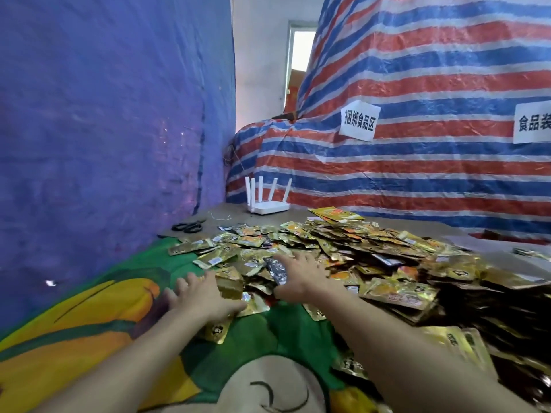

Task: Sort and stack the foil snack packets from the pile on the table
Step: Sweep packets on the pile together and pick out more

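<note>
The left hand lies flat on the green cloth with its fingers spread wide. Its thumb side touches a small stack of gold packets. Just to the right, the right hand pinches a dark packet with its thumb. Its other fingers spread out over the big pile on the desk.

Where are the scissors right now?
In the head view, the black scissors lie far left on the table, near the blue tarp, left of the white router.
</note>
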Demonstrator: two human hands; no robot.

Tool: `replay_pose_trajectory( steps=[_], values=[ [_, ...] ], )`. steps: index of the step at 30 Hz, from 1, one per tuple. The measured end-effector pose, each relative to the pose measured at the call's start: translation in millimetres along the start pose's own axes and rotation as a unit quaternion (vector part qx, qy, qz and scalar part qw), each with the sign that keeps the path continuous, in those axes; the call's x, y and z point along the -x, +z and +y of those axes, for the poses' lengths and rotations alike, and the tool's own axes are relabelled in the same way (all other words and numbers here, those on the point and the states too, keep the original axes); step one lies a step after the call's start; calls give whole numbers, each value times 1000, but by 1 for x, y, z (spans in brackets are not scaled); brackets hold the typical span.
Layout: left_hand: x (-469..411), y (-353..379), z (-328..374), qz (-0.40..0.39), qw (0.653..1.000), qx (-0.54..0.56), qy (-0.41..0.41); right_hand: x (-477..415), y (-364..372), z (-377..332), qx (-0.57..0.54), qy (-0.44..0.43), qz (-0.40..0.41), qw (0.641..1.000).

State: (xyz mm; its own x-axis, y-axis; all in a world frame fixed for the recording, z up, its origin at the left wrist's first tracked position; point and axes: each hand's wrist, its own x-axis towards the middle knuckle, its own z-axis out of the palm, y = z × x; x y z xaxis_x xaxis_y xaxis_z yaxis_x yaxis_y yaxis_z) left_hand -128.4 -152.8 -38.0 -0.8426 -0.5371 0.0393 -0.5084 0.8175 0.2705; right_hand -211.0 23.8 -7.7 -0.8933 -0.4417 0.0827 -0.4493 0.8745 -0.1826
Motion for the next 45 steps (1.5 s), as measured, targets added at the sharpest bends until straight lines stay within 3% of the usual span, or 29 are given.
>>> replay_pose_trajectory(
  steps=[4, 6, 9, 12, 16, 21, 24, 30, 38, 45],
  values=[
    [-30, 4, -12, -68, 994, 60, 68, -32, 20, -4, -23, 25, -72, 997],
    [-33, 8, -14, -57, 993, 73, 79, -36, 28, -3, -15, 37, -99, 994],
    [-29, 11, -16, 19, 995, 69, 73, -30, 32, -1, 2, 26, -36, 999],
    [-17, 11, -15, 24, 994, 87, 55, -11, 32, -1, 26, 1, 22, 999],
    [6, 12, -15, 23, 994, 93, 61, 18, 35, -8, 56, -4, 41, 998],
    [33, 6, -10, 39, 997, 19, 57, 46, 31, -14, 49, -2, 66, 997],
    [44, 0, -10, 21, 998, 20, 49, 64, 30, -13, 39, -33, 95, 994],
    [55, -13, -17, -16, 983, 170, 70, 96, 34, -6, -14, -53, 146, 988],
    [65, -29, -18, -125, 979, 105, 120, 127, 23, 6, -75, -58, 239, 966],
    [32, -1, -28, -94, 965, 191, 153, 147, 21, 8, -197, -70, 334, 919]
  ],
)
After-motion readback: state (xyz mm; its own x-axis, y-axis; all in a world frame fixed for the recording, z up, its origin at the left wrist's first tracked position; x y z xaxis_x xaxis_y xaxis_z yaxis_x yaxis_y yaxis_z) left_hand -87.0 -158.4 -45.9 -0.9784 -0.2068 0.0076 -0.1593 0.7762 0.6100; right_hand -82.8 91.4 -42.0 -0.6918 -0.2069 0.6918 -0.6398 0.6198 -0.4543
